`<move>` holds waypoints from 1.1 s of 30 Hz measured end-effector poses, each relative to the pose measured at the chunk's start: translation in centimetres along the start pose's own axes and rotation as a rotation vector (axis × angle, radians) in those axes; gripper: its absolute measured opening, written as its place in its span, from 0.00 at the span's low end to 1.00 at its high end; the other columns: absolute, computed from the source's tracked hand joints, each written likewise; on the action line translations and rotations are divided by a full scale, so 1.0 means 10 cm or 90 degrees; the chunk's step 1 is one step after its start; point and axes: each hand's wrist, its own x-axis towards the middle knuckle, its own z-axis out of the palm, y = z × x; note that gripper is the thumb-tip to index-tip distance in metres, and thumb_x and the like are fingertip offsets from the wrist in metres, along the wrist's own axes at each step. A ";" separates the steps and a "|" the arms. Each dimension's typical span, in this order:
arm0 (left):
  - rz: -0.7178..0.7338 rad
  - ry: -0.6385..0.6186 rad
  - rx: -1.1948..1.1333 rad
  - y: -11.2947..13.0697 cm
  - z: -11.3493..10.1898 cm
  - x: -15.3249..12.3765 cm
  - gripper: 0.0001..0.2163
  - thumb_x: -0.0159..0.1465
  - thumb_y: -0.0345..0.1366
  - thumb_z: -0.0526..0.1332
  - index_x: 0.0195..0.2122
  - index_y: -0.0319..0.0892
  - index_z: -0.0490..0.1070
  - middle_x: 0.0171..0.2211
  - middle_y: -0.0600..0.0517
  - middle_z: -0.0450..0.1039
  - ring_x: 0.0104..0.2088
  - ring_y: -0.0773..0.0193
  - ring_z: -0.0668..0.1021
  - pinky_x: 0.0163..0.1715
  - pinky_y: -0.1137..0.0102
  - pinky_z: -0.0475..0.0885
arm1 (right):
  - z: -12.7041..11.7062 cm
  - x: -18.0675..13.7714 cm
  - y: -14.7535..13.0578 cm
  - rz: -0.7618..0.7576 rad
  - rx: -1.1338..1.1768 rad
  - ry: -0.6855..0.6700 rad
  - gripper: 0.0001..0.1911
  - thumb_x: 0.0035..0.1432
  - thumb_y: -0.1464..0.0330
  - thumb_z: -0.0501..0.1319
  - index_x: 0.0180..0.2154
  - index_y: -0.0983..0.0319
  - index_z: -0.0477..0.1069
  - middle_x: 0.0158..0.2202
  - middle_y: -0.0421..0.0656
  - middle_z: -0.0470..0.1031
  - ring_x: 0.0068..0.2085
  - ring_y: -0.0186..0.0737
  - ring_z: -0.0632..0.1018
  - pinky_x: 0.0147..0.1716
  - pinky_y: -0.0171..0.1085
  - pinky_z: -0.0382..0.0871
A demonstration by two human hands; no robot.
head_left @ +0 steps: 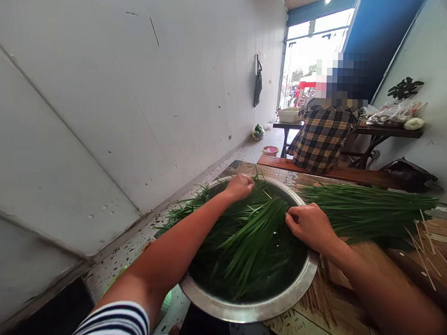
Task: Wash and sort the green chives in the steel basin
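Note:
A wide steel bowl point(240, 312) holds long, flat green garlic chives point(252, 232). Over its far rim, my left hand point(240, 186) is closed in a pinch on chives, with thin leaves sticking up by the fingertips. At the bowl's right rim, my right hand point(311, 225) pinches the gathered end of a bunch that fans down into the bowl; its exact grip is partly hidden. Between the hands, the pale tip of a thin wooden skewer point(267, 194) pokes out of the leaves.
More chives point(365, 209) lie on the wooden table point(341, 308) to the right. Loose skewers point(424, 248) rest at the far right, others point(320, 293) beside the bowl. Ahead, a person in a plaid shirt point(325, 137) sits on a bench point(366, 178). A white wall point(137, 111) runs along the left.

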 end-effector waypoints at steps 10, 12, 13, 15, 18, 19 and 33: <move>0.000 0.026 -0.057 0.04 0.02 -0.04 0.14 0.56 0.34 0.55 0.37 0.37 0.78 0.31 0.49 0.78 0.30 0.67 0.74 0.33 0.75 0.67 | 0.00 0.00 0.00 0.014 0.023 0.001 0.18 0.59 0.65 0.49 0.25 0.60 0.74 0.26 0.42 0.77 0.29 0.36 0.74 0.36 0.36 0.55; -0.004 0.020 -0.066 0.06 0.03 -0.05 0.14 0.55 0.34 0.56 0.37 0.36 0.79 0.30 0.49 0.78 0.30 0.66 0.75 0.33 0.75 0.68 | 0.00 -0.01 0.00 0.010 0.022 0.003 0.18 0.60 0.65 0.49 0.26 0.60 0.74 0.26 0.42 0.78 0.29 0.36 0.74 0.36 0.36 0.55; -0.003 0.015 -0.072 0.07 0.03 -0.05 0.14 0.54 0.34 0.56 0.37 0.36 0.79 0.30 0.49 0.78 0.31 0.66 0.75 0.34 0.75 0.68 | 0.00 -0.01 0.00 0.009 0.021 0.004 0.18 0.60 0.65 0.49 0.27 0.60 0.74 0.27 0.42 0.78 0.29 0.36 0.74 0.36 0.36 0.55; 0.002 0.006 -0.087 0.08 0.03 -0.06 0.14 0.54 0.34 0.57 0.37 0.36 0.79 0.30 0.49 0.78 0.31 0.66 0.75 0.34 0.75 0.68 | 0.00 -0.01 0.00 0.009 0.018 0.005 0.18 0.60 0.65 0.49 0.27 0.60 0.75 0.27 0.42 0.78 0.29 0.36 0.74 0.36 0.36 0.55; 0.004 0.007 -0.115 0.08 0.03 -0.07 0.14 0.53 0.34 0.57 0.37 0.36 0.78 0.30 0.49 0.78 0.31 0.66 0.75 0.36 0.75 0.69 | -0.01 -0.01 -0.01 0.013 0.013 0.008 0.18 0.60 0.65 0.49 0.26 0.61 0.75 0.26 0.43 0.78 0.28 0.36 0.74 0.35 0.36 0.55; 0.003 0.010 -0.123 0.08 0.03 -0.07 0.14 0.53 0.34 0.57 0.37 0.37 0.78 0.30 0.50 0.78 0.31 0.66 0.75 0.36 0.75 0.69 | -0.01 -0.01 -0.01 0.014 0.013 0.009 0.18 0.60 0.65 0.49 0.26 0.61 0.75 0.26 0.43 0.78 0.28 0.36 0.74 0.35 0.36 0.55; -0.013 0.002 -0.291 -0.02 0.20 0.03 0.13 0.53 0.33 0.57 0.37 0.36 0.75 0.29 0.49 0.77 0.25 0.69 0.75 0.28 0.75 0.69 | 0.00 -0.01 0.00 0.015 0.023 0.004 0.18 0.60 0.65 0.48 0.25 0.61 0.73 0.25 0.42 0.77 0.28 0.35 0.73 0.35 0.35 0.55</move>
